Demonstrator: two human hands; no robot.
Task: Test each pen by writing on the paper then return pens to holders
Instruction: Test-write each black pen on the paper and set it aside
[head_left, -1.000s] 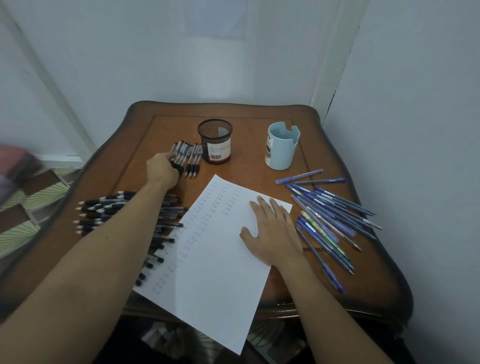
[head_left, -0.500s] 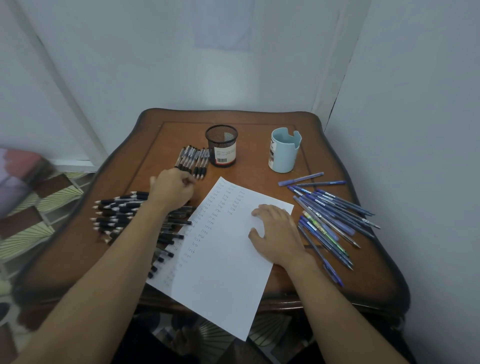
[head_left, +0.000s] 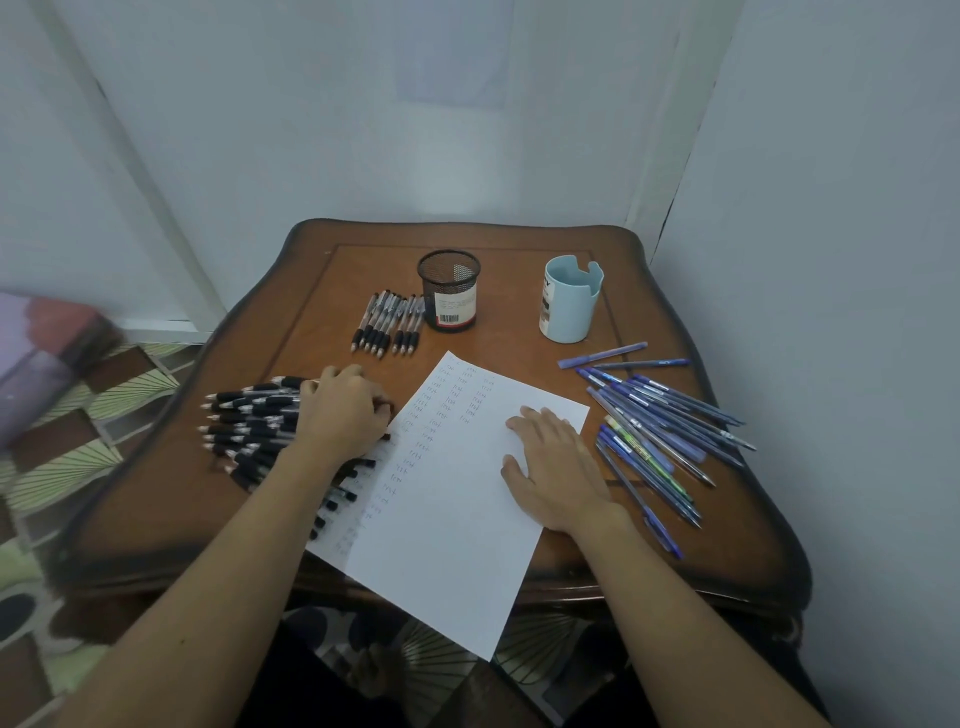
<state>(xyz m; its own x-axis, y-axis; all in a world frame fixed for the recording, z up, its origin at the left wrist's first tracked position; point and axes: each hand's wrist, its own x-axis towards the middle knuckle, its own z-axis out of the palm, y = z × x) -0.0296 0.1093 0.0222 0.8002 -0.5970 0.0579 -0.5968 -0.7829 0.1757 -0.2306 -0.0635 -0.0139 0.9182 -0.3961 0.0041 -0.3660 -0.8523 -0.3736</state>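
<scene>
A white paper (head_left: 452, 525) with rows of small written marks lies slantwise on the wooden table (head_left: 156, 499). My right hand (head_left: 556, 467) rests flat on the paper's right side. My left hand (head_left: 345, 410) lies on a pile of black pens (head_left: 249, 415) left of the paper, and its curled fingers pinch a black pen at the pile's right end. A neat row of black pens (head_left: 389, 322) lies beside the empty black mesh holder (head_left: 449, 291). The light blue holder (head_left: 571, 301) stands empty at the back right. Several blue pens (head_left: 660, 415) lie scattered right of the paper.
The paper's near corner hangs over the table's front edge. Walls close in behind and to the right of the table. A patterned floor and a blurred pink and purple object (head_left: 47, 353) are at the left.
My left hand has drawn back from the row of pens by the mesh holder to the black pen pile. My right hand has stayed on the paper.
</scene>
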